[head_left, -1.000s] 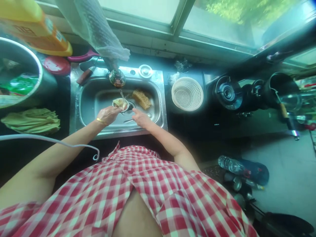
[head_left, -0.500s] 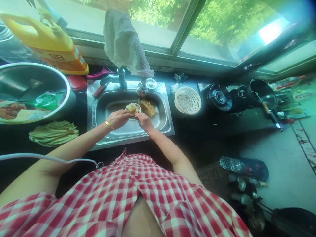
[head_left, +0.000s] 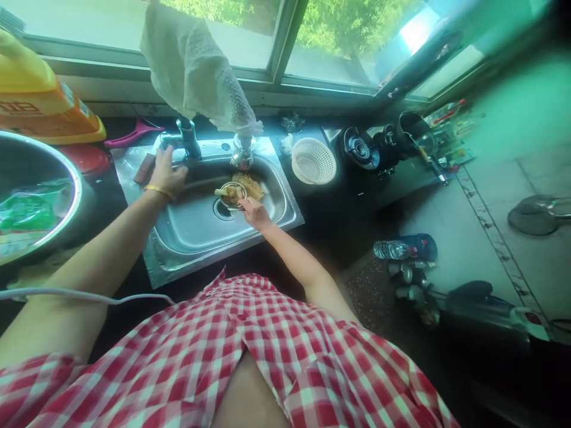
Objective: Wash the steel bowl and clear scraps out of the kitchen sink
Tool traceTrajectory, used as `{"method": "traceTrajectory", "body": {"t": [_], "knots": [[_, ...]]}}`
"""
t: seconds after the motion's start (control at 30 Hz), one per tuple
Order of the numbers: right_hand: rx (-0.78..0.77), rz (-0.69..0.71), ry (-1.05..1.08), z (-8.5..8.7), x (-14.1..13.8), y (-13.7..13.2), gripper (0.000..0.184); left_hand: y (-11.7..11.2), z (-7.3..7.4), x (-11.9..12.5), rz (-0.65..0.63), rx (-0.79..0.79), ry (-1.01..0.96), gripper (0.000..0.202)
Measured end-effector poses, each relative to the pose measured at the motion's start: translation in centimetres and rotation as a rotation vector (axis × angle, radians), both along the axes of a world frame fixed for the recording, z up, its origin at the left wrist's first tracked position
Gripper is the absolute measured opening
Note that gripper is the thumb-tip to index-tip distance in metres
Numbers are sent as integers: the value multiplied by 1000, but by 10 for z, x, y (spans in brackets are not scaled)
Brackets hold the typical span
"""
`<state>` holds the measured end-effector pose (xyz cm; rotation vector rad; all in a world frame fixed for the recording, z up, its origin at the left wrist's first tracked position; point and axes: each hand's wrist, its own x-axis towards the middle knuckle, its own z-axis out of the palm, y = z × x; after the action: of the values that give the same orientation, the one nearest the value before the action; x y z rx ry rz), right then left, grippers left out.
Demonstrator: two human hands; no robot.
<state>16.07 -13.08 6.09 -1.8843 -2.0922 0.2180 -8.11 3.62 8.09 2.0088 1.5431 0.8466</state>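
Note:
My left hand (head_left: 166,175) is at the back left of the steel sink (head_left: 191,235), its fingers on the tap handle (head_left: 172,140) and its thumb held apart. In my right hand (head_left: 255,214) is a small round sink strainer (head_left: 232,195), gripped by the rim. Wet, pale brown scraps lie in it, and a pale piece sticks out at the left. The open drain (head_left: 222,210) shows just below it. Behind the strainer, a rough brownish scrubbing pad (head_left: 253,186) rests in the sink, partly hidden.
A white cloth (head_left: 191,65) hangs above the tap. To the right are a white plastic basket (head_left: 313,161) and a gas stove (head_left: 359,147). A big metal pot (head_left: 74,178) and a yellow jug (head_left: 40,101) stand left. A white cable (head_left: 120,300) crosses my left arm.
My left hand has let go of the strainer and moved up and left to the tap handle. My right hand keeps the strainer. The view has shifted to the right.

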Motion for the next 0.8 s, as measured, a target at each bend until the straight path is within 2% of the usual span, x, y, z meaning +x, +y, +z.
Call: {"method": "traceTrajectory", "body": {"t": [0.07,0.13,0.2,0.23,0.3,0.37,0.47,0.57,0.67,0.8], "knots": [[-17,0,33,-1,0,-1,28,-41,-11,7,-125,-13,-41,79],[-26,10,77,-1,0,-3,25,-76,-24,15,-317,-18,-89,72],[-22,31,126,-1,-1,-3,22,-98,-35,23,-461,-25,-111,62],[-18,37,148,0,-1,-3,21,-103,-39,26,-492,-4,-100,55],[-5,39,186,0,-1,-2,21,-104,-41,31,-484,79,-31,39],[31,63,221,1,-1,-2,24,-98,-37,34,-429,146,41,28],[87,174,237,0,0,-4,33,-86,-25,33,-369,173,85,24],[59,237,135,-4,4,-11,32,-81,-12,30,-266,142,83,28],[31,189,50,-11,11,-16,31,-82,0,28,-159,58,53,33],[-18,134,77,-24,13,-8,26,-86,10,33,-148,-73,-23,30]]}}
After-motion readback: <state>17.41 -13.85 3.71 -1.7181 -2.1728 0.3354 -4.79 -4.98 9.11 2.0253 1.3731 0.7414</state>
